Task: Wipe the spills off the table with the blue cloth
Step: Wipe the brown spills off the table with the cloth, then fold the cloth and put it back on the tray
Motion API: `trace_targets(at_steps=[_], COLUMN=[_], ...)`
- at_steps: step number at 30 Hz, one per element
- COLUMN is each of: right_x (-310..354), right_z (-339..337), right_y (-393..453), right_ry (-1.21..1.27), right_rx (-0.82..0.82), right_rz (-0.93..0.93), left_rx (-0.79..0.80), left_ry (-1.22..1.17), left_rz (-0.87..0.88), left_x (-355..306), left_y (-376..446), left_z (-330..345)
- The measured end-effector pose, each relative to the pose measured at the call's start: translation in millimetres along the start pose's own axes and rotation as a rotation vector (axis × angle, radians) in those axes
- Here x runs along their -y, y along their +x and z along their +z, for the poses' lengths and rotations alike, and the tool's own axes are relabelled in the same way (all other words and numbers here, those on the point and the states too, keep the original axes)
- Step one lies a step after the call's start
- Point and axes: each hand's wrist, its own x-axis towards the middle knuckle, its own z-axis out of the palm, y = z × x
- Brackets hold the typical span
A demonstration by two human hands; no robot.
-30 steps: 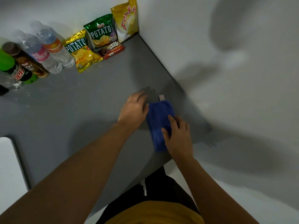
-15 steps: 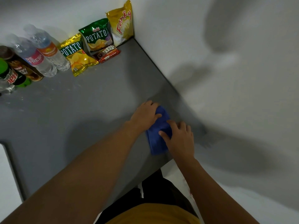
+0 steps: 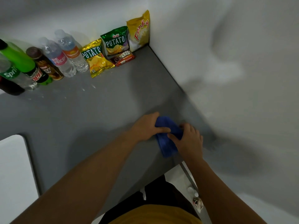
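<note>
The blue cloth (image 3: 166, 138) lies bunched on the grey table (image 3: 97, 113), near its front right corner. My left hand (image 3: 146, 126) grips the cloth's far left part, thumb pressed over it. My right hand (image 3: 188, 139) holds the cloth's right side, fingers curled into the fabric. Small wet spill drops (image 3: 84, 89) glint on the table further back, in front of the bottles.
Along the back wall stand several drink bottles (image 3: 55, 60) and snack bags (image 3: 114, 42), with a small red bar packet (image 3: 124, 58). A white wall (image 3: 226, 70) borders the table's right edge. A white surface (image 3: 14, 167) sits at the left.
Both hands closed in on the cloth and gathered it from flat and folded into a bunch. My left hand moved from beside it onto it.
</note>
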Motion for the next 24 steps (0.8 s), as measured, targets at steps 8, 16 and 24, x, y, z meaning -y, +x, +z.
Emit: trace_targets(at_steps=[8, 16, 24], right_x=[24.1, 62.5, 98.3], right_z=[1.0, 3.6, 22.3], right_y=[-2.9, -11.0, -34.6], right_ry=[-0.072, 0.247, 0.362], right_rx=[0.062, 0.121, 0.082], right_rz=[-0.020, -0.057, -0.081], left_rx=[0.019, -0.107, -0.267], left_ry=[-0.268, -0.472, -0.571], left_rz=[-0.117, -0.228, -0.230], left_x=[15.7, 37.4, 66.4], left_y=[-39.6, -86.8, -143.6], left_z=[-22.8, -43.3, -61.3])
